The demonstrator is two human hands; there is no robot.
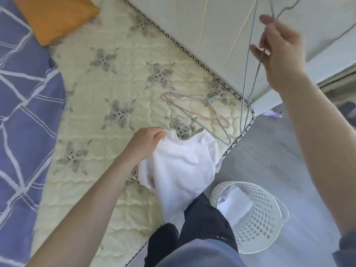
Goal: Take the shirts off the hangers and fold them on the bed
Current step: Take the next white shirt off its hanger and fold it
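Closest to us are the person's legs in dark trousers (202, 224), standing at the edge of the bed. Just to their right a white perforated laundry basket (269, 228) sits on the grey floor with some white cloth (237, 199) in it. Above the knees hangs the white shirt (183, 166), off its hanger and bunched. Its lower part drapes down in front of the trousers and its upper part lies over the near edge of the mattress (100, 89); we cannot tell whether it rests on the quilting or hangs just clear of it. The left hand (146, 143) grips the shirt at its upper left edge, fingers curled into the fabric. A little farther on, near the corner of the mattress, a few bare wire hangers (194, 110), pink and grey-blue, lie overlapping on the cream quilted surface with its grey flower pattern. The right hand (279, 53) is raised high and well apart from the left. Its fingers and thumb pinch the neck of a grey-blue wire hanger (247, 74), which dangles empty, its lower end above the mattress corner. Along the left side of the bed lies a blue blanket (25, 93) with white lines. At the far end we see an orange pillow (55, 18), and beyond the braided mattress edge a white panelled surface (221, 31).
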